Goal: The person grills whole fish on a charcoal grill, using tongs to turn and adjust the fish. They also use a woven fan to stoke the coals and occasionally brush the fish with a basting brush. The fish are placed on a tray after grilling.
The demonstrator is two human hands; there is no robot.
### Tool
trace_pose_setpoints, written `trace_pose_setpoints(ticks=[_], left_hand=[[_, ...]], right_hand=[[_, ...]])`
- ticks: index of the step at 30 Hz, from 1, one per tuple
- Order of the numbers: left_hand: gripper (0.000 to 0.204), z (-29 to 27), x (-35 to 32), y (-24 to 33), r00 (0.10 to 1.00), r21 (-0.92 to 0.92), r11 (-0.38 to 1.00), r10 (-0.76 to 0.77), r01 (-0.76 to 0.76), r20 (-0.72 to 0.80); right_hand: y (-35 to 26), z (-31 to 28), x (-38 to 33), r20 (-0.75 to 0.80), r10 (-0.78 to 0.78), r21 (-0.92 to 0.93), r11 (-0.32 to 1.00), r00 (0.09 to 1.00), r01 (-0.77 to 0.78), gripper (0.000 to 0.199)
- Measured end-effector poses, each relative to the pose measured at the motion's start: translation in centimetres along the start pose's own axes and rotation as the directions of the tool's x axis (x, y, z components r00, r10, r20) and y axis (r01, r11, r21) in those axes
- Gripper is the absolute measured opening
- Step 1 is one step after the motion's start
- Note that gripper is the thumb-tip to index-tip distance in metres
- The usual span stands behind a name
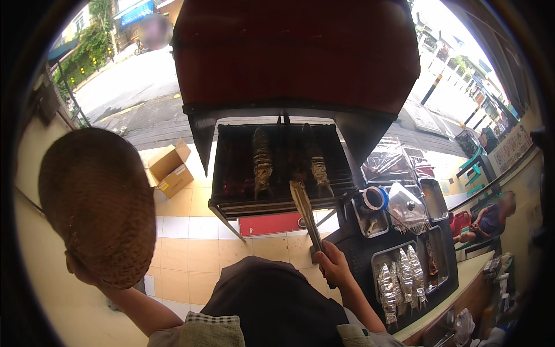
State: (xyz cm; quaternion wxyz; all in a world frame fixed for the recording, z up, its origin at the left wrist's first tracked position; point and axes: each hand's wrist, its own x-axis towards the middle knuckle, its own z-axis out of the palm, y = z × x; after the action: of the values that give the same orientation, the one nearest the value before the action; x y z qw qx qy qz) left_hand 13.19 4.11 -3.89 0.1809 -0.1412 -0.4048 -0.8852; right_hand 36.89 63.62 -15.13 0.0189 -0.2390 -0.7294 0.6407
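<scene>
My left hand is closed on a large woven fan, raised at the left; the fan hides most of my fingers. In my right hand is a pair of metal tongs, held by the handle end. The tips of the tongs reach over the front edge of a charcoal grill. Two whole fish, a left one and a right one, lie lengthwise on the grate. Between them the grate is dark, and I cannot make out what lies there.
A dark red hood overhangs the grill. On the black side table to the right, a metal tray holds several foil-wrapped fish, near lidded containers. A cardboard box stands left on the tiles. A person sits far right.
</scene>
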Motion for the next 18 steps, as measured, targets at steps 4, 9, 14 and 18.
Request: trace_pose_setpoints(ticks=[4, 9, 14, 18], left_hand=[[0.042, -0.4, 1.6, -1.3, 0.854, -0.612, 0.738, 0.095, 0.285, 0.512], [0.020, -1.4, 0.5, -8.9, 0.906, 0.827, 0.373, -0.219, 0.421, -0.363], [0.026, 1.0, -0.2, -1.7, 0.977, 0.218, 0.976, 0.064, -0.019, -0.205], [0.038, 0.9, 0.8, 0.9, 0.889, -0.647, 0.753, 0.206, 0.123, 0.409]], right_hand=[[-0.2, 0.4, 0.5, 0.008, -0.044, -0.001, 0.999, 0.999, 0.044, 0.032], [-0.4, 1.1, 0.9, 0.017, -0.085, -0.075, 0.993, 0.996, 0.086, 0.032], [-0.7, 0.8, 0.8, -0.001, -0.053, -0.102, 0.993, 0.999, 0.052, 0.031], [-0.9, 1.0, 1.1, -0.007, -0.029, -0.032, 0.999, 1.000, 0.029, 0.029]])
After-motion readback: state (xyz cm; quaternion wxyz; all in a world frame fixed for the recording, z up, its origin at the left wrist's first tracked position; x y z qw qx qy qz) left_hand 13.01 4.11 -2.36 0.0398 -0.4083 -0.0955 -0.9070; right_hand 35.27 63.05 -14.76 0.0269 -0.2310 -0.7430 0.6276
